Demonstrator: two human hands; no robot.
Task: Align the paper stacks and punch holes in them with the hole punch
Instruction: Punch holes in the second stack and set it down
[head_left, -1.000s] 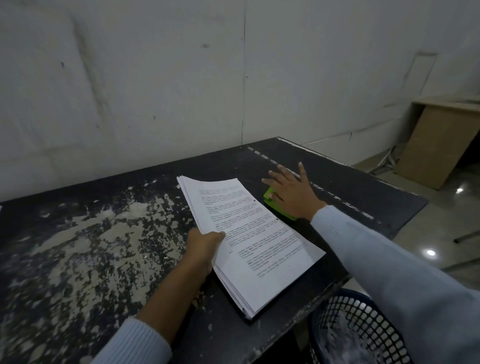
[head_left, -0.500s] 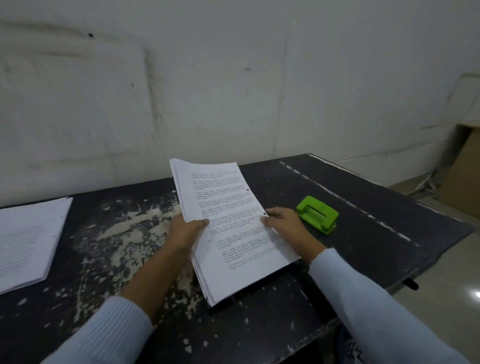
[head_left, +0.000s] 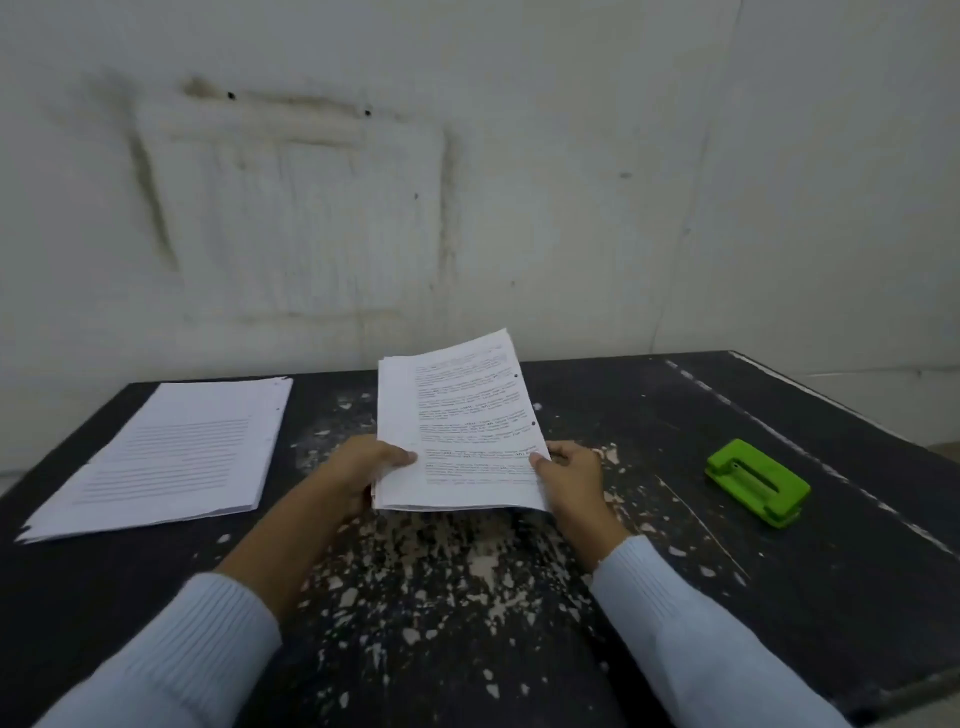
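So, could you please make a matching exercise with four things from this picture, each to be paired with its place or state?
Things:
1. held stack
2. flat stack
3. punch
4. left hand

Places or states:
A. lies on the table, far left
B. grips the left edge of a stack
C. sits alone on the right, untouched
D. raised between both hands, near the middle

Right pairs: 1-D, 2-A, 3-C, 4-B. The right hand grips the other edge of the held stack.
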